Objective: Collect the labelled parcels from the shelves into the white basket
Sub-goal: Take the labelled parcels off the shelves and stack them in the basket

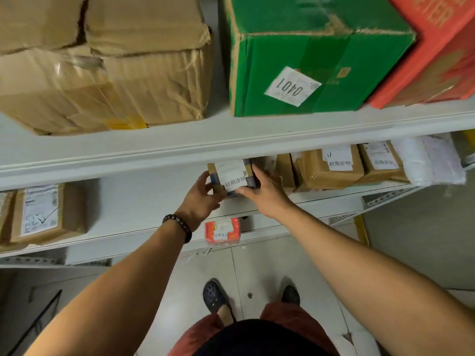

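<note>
Mid-pick: our left hand (203, 195) and right hand (266, 195) each curl round the small white-labelled cardboard parcel (231, 174); next we draw it off the white metal shelf (133, 201)

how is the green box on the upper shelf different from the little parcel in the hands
The green box is far bigger than the small parcel. The green box sits untouched on the upper shelf; the small parcel is gripped by the left hand and right hand at the shelf below. The green box's label reads 0401; the small parcel's carries printed characters. Both bear a white label.
</note>
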